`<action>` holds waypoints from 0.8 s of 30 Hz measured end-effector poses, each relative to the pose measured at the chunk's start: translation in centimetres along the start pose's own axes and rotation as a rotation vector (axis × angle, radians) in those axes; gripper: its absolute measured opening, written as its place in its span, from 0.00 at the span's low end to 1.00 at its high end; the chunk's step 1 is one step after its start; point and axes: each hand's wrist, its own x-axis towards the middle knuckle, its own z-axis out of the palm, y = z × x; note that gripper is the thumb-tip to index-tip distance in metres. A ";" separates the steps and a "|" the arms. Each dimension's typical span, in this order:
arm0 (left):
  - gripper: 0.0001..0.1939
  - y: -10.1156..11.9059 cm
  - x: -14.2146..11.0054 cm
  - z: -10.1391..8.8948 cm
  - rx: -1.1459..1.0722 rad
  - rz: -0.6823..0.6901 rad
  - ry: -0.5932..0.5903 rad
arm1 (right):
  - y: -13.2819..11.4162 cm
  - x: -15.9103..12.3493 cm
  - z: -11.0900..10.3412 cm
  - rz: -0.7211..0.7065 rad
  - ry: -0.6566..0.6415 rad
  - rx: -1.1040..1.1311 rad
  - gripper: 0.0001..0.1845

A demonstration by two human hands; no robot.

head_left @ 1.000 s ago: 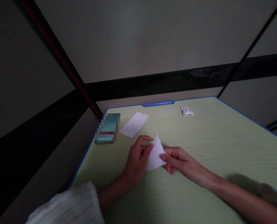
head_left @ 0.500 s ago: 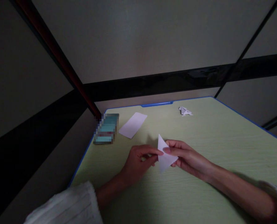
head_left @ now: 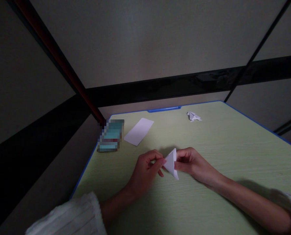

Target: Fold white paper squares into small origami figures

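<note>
A small white piece of folded paper [head_left: 170, 163], triangular in outline, is held up above the table between both hands. My left hand [head_left: 146, 169] pinches its left corner between thumb and forefinger. At its right edge, my right hand [head_left: 195, 164] grips the paper with the thumb in front; the other fingers curl behind and are partly hidden. Along that right side the paper shows a narrow raised fold.
A flat white paper strip [head_left: 138, 132] lies on the pale green table [head_left: 221, 140], beside a blurred-out phone-like device [head_left: 111, 135] at the left. A small folded-paper frog [head_left: 193, 116] sits near the back edge. A wall [head_left: 155, 49] rises behind.
The folded paper has turned, so its point now faces left instead of right. My left fingers have shifted to that point, and my right hand has moved to the opposite edge.
</note>
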 end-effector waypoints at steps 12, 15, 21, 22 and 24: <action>0.07 -0.1 0.0 -0.2 0.006 0.006 -0.048 | 0.3 0.1 0.0 -0.021 0.186 0.113 0.09; 0.05 -0.2 0.1 -0.1 -0.007 0.000 -0.030 | 0.0 0.0 0.2 -0.005 0.198 0.091 0.09; 0.05 -0.2 0.2 0.0 -0.001 -0.058 0.035 | -0.3 0.0 0.6 0.008 0.240 0.077 0.08; 0.05 -0.2 0.2 0.1 0.009 -0.062 0.043 | -0.3 0.1 0.7 0.010 0.272 0.083 0.08; 0.05 -0.2 0.2 0.1 0.030 -0.069 0.054 | -0.2 0.1 0.8 0.011 0.326 0.096 0.08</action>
